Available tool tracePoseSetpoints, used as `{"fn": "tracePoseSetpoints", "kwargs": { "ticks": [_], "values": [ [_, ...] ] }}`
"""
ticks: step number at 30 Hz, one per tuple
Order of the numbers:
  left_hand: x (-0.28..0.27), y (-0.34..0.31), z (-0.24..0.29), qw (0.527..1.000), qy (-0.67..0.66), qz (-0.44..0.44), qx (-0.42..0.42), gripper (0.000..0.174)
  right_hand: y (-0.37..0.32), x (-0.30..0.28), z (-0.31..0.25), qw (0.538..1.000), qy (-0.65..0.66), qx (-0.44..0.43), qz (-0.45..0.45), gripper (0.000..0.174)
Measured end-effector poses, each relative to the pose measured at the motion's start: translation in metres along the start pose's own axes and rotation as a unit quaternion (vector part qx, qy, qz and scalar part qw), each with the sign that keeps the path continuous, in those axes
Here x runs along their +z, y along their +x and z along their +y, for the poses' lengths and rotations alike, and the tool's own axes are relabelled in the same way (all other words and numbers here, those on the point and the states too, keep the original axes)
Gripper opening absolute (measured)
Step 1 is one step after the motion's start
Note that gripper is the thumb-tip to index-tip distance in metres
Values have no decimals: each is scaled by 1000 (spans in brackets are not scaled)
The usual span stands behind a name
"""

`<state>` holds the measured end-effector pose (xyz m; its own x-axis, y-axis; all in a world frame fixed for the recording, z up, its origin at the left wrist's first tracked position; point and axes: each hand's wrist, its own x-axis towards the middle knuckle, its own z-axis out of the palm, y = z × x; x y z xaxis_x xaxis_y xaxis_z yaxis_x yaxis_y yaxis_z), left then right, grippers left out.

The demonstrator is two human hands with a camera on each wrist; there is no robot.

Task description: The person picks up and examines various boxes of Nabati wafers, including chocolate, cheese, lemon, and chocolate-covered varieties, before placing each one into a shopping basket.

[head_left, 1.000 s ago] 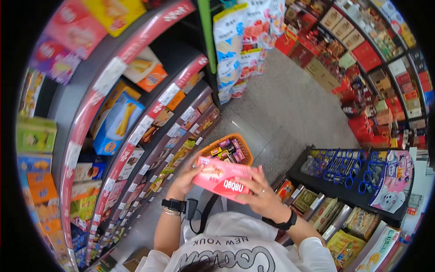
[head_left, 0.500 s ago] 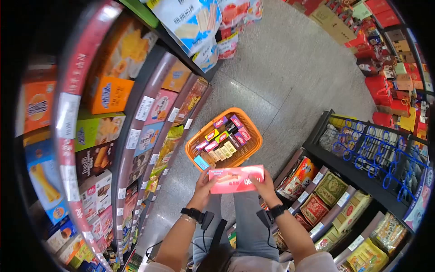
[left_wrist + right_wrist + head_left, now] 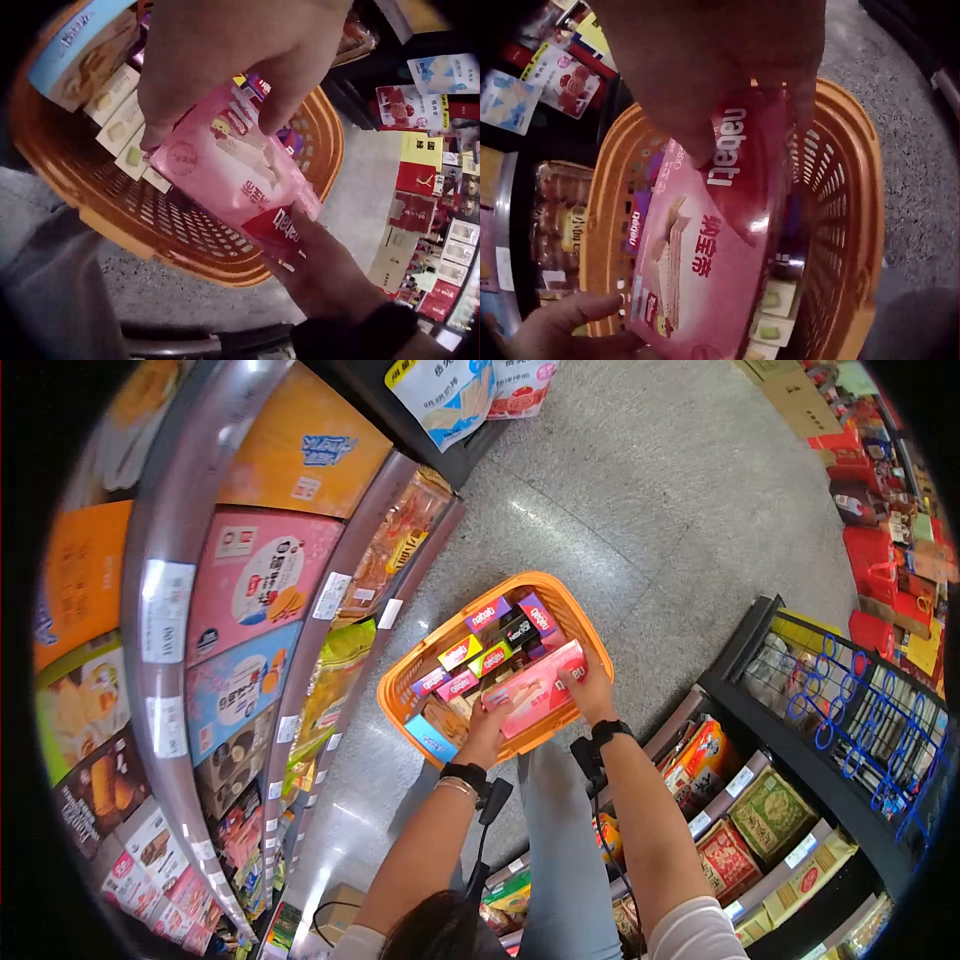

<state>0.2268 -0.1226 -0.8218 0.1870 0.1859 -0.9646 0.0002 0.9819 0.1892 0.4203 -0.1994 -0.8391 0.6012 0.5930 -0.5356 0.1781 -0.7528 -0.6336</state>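
A pink nabati wafer box (image 3: 533, 690) is held over the front right part of an orange basket (image 3: 396, 700). My left hand (image 3: 487, 732) grips its left end, and my right hand (image 3: 590, 688) grips its right end with the thumb on top. In the left wrist view the pink box (image 3: 232, 169) lies tilted across the basket opening. The right wrist view shows the box (image 3: 705, 225) inside the rim outline. Beneath and beside it are several small boxes, purple, yellow and cream, and a light blue box (image 3: 430, 738). Whether the pink box touches them is hidden.
Snack shelves (image 3: 165, 610) rise on the left, with a bagged-snack rack at the top. On the right, a low shelf holds packaged goods (image 3: 772, 812) beside a black rack (image 3: 722, 685) with blue hooks. Grey tiled floor (image 3: 620, 510) lies between, and red gift boxes stand far right.
Both hands have carried the pink box forward and down from in front of the body to over the basket, tilting it. The head view has moved closer to the basket.
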Motion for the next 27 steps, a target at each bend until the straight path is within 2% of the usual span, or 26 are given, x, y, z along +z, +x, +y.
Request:
{"fn": "tracePoseSetpoints", "kwargs": {
  "ticks": [2,5,6,8,9,12,14,15,17,19,21,23,27],
  "values": [
    [14,6,9,1000,1,-14,-5,48,12,3,4,1000,-20,-9,-7,67],
    [-7,45,-10,994,85,-42,-49,53,17,9,9,998,-54,9,-20,68],
    [-7,49,-13,994,86,-21,-65,58,16,11,9,997,-66,18,-25,68],
    [-4,46,-16,991,90,23,-97,69,8,26,24,993,-97,-46,46,72],
    [0,32,-10,991,99,15,-94,68,0,31,29,987,-112,-78,82,74],
    [8,-18,15,990,115,-20,-81,64,-29,21,8,985,-110,-86,100,62],
    [0,-48,20,989,117,-58,-68,58,-54,4,-19,998,-65,-9,8,49],
    [2,-72,28,988,139,-42,-53,54,-68,-8,-34,998,-43,26,-37,43],
    [9,-126,47,984,178,-7,-15,46,-100,-31,-54,983,-55,38,-172,32],
    [4,-171,55,985,163,1,50,36,-135,-76,-120,956,-116,6,-268,33],
    [9,-225,75,991,120,16,59,36,-170,-103,-146,968,-12,-108,-228,33],
    [6,-276,86,983,143,-1,113,33,-202,-142,-202,970,17,-94,-223,30],
    [14,-388,116,968,139,-31,207,31,-249,-194,-283,962,65,-190,-187,21]
  ]
}}
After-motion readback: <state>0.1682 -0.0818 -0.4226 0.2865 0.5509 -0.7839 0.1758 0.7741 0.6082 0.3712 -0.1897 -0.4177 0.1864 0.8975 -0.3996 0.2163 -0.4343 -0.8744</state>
